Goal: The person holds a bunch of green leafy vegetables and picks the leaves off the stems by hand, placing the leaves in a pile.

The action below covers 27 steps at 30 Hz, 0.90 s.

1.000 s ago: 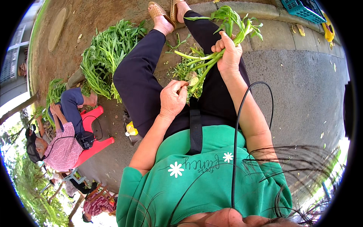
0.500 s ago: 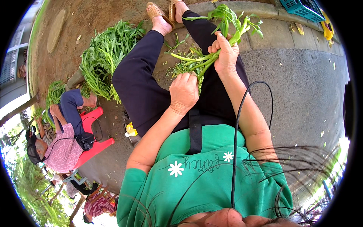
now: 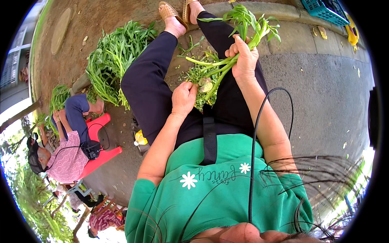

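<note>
My right hand (image 3: 244,61) is closed round a bunch of water spinach (image 3: 259,33). Its leafy tops point up and away, while the pale cut stems reach down and left between my knees. Lower and to the left, my left hand (image 3: 184,98) has its thumb and fingers pinched together at a pale, yellowish leaf (image 3: 206,84). It is apart from the stems. Beneath both hands, loose leaves and trimmings (image 3: 190,75) lie on the ground between my legs.
A large heap of leafy greens (image 3: 117,60) lies left of my knee. Further left, a co-worker (image 3: 67,158) sits on a red plastic stool (image 3: 97,125). A yellow-capped bottle (image 3: 140,138) is near my left thigh. A teal crate (image 3: 324,14) stands far right. A black cable (image 3: 253,162) loops past my right arm.
My left hand has moved down and left, away from the stems, with the pale leaf now showing at its fingers. The right hand keeps its hold on the bunch, nearly still.
</note>
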Available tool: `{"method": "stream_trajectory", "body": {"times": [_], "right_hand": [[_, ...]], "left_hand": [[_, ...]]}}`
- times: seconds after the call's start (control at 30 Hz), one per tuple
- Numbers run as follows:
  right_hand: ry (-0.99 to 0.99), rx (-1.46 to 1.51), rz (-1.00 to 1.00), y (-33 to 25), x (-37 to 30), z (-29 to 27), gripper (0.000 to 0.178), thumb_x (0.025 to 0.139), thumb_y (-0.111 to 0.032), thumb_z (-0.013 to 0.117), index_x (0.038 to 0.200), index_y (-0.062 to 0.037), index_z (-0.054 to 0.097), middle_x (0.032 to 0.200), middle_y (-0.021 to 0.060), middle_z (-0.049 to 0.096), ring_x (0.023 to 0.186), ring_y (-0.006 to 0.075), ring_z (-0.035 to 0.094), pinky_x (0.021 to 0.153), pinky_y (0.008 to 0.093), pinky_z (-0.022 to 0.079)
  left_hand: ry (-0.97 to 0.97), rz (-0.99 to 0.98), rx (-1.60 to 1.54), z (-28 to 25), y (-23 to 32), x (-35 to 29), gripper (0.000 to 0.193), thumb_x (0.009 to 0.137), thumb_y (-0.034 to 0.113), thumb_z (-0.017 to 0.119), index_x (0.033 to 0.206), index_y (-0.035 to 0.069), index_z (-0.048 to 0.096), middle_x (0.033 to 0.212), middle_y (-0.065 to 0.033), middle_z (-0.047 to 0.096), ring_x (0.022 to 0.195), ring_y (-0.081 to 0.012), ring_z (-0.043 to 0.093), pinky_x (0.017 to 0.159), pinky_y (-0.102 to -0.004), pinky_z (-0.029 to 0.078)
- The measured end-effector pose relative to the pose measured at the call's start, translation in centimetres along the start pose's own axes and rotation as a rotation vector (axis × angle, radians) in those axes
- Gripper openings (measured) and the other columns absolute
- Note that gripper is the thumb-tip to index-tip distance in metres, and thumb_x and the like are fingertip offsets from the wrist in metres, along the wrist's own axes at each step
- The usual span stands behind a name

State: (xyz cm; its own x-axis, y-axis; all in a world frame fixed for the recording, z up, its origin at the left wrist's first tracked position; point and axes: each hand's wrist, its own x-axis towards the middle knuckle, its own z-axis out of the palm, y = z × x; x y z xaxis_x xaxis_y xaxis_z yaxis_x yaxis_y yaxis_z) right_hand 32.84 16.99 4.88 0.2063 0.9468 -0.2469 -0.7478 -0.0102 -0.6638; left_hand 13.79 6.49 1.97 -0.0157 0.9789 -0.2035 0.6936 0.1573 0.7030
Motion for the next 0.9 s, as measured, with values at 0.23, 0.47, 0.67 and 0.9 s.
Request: {"method": "stream_trajectory", "body": {"times": [0.23,0.47,0.67,0.9], "right_hand": [[0.003,-0.022,-0.012,-0.2,-0.1,0.0,0.007,0.086,-0.008,0.060,0.089,-0.0016,0.059,0.057,-0.0008,0.046,0.047,0.0108,0.045,0.049,0.0298,0.043],[-0.016,-0.011,-0.008,0.0,0.0,-0.1,0.007,0.086,-0.008,0.060,0.089,-0.0017,0.059,0.057,-0.0008,0.047,0.047,0.0107,0.044,0.049,0.0296,0.043],[-0.010,-0.003,-0.001,-0.1,-0.1,-0.1,0.006,0.086,-0.008,0.060,0.089,-0.0021,0.059,0.057,-0.0010,0.046,0.047,0.0107,0.045,0.049,0.0293,0.043],[0.000,-0.022,-0.002,-0.1,-0.2,0.1,0.006,0.087,-0.007,0.059,0.089,-0.0021,0.058,0.058,-0.0011,0.044,0.048,0.0108,0.043,0.049,0.0291,0.041]], "left_hand": [[-0.214,-0.261,-0.297,-1.8,1.1,-0.9,0.027,0.088,0.026,0.059,0.090,0.000,0.066,0.070,-0.0044,0.062,0.064,-0.0084,0.056,0.060,-0.0237,0.046],[-0.434,-0.212,-0.471,-2.4,3.2,-2.3,0.034,0.086,0.031,0.062,0.092,-0.002,0.066,0.072,-0.0038,0.062,0.061,-0.0089,0.054,0.059,-0.0234,0.045],[-0.453,-0.254,-0.413,-2.0,4.2,-2.0,0.026,0.081,0.020,0.055,0.082,-0.003,0.067,0.065,-0.0037,0.061,0.059,-0.0094,0.053,0.058,-0.0244,0.045],[-0.320,-0.125,-0.269,-0.9,3.5,-2.0,0.024,0.072,0.019,0.052,0.069,-0.002,0.062,0.056,-0.0086,0.054,0.053,-0.0132,0.051,0.052,-0.0287,0.041]]}}
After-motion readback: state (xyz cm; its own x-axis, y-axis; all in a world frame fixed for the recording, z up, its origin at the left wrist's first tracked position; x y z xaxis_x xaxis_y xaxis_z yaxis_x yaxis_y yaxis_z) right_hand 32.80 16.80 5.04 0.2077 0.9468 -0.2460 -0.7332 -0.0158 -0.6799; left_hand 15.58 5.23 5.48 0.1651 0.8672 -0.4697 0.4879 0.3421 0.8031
